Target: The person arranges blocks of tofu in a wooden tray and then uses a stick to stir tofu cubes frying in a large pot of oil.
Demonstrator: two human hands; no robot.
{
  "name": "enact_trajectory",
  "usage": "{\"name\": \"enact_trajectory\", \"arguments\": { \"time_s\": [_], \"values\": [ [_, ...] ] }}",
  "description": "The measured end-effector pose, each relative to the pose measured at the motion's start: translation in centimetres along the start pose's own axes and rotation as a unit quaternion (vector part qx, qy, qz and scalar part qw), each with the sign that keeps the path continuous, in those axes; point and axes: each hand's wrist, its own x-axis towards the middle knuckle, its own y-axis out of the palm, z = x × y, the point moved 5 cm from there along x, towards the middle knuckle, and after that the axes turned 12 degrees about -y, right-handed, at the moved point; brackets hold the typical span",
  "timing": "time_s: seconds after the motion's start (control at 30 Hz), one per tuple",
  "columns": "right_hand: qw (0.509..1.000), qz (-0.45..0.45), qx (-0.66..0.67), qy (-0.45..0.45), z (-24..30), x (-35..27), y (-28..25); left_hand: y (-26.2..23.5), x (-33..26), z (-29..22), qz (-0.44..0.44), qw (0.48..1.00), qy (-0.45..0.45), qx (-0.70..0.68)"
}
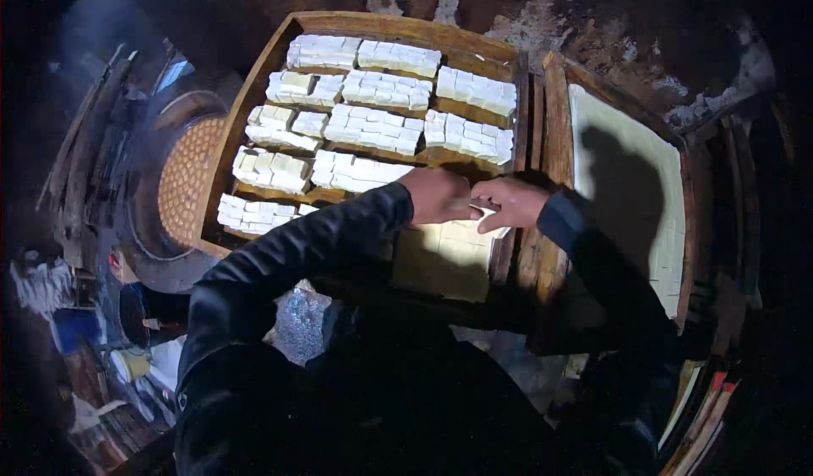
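Observation:
My left hand [436,195] and my right hand [512,203] meet above the near right corner of a wooden tray [525,107]. Both have curled fingers, and their fingertips touch or nearly touch. A thin pale edge, seemingly of tofu, shows between the right thumb and fingers; what the left fingers hold is hidden. Below the hands lies a pale tofu slab [440,260], scored into squares and partly in shadow. Farther back, white tofu blocks [373,129] stand in several rows, with gaps of bare brown wood between them.
Right of the tray, a second wooden frame [559,129] holds a wide pale slab [631,129], shadowed by my head and arm. A round pan [190,179] with many small yellowish pieces sits at the left. Sticks [80,163] lean beyond it. A rough, stained wall [593,19] rises behind.

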Motion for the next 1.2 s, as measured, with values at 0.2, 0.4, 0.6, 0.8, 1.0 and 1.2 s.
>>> {"name": "enact_trajectory", "arguments": {
  "time_s": [0.2, 0.4, 0.6, 0.8, 1.0, 1.2],
  "values": [
    [0.998, 0.046, 0.015, 0.048, -0.5, -0.4, 3.4, 3.9, -1.9, -0.2, -0.033, 0.999, 0.01, -0.017],
    [0.992, 0.045, -0.116, 0.019, -1.2, -0.9, 4.0, 4.3, -2.2, -0.1, -0.075, 0.994, -0.073, 0.032],
    [0.967, 0.031, -0.242, 0.073, 1.1, -2.1, 7.9, 5.8, -4.3, -1.2, -0.089, 0.987, -0.086, 0.105],
    [0.984, -0.009, -0.143, 0.105, 2.7, -2.2, 7.9, 5.9, -5.6, -2.1, -0.17, 0.976, 0.004, 0.134],
    [0.996, 0.037, -0.037, 0.067, 0.3, -0.5, 5.8, 3.9, -4.9, -2.3, -0.098, 0.994, -0.019, 0.05],
    [0.991, 0.073, -0.061, 0.097, -0.3, 0.7, 4.6, 4.4, -3.8, -0.4, -0.123, 0.992, -0.017, -0.01]
  ]
}}
